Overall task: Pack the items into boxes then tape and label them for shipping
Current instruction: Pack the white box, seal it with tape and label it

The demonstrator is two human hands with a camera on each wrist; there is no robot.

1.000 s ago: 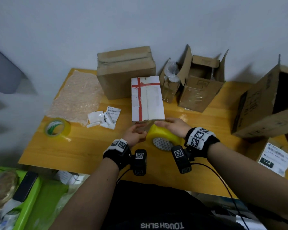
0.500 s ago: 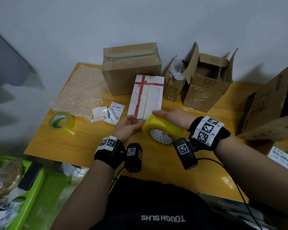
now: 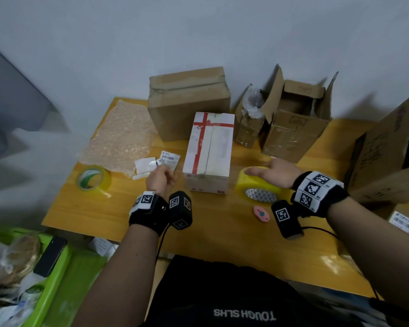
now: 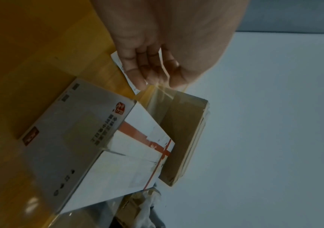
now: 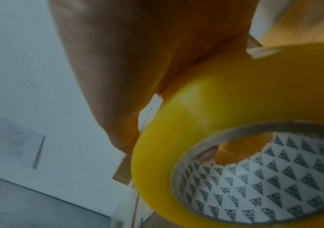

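The white box (image 3: 208, 152) with red stripes stands on the table (image 3: 222, 232), in front of a shut brown box (image 3: 187, 102). The right hand (image 3: 278, 173) is wrapped over the top of the yellow tape roll (image 3: 255, 185), with a fingertip showing inside its hole in the right wrist view. The left hand (image 3: 162, 179) is just left of the box, and its fingers (image 4: 137, 72) pinch the loose end of a clear tape strip (image 4: 157, 95). The strip looks thin, floppy and sticky, so it may curl or stick to itself if it goes slack. It is best held by its very end and kept tight. The roll looks stiff and fairly heavy, easy to hold around its outside. The box looks light and stiff, with smooth sides, so it may slide when tape is pressed on. 1 small pink cutter (image 3: 261, 213) lies near the roll.
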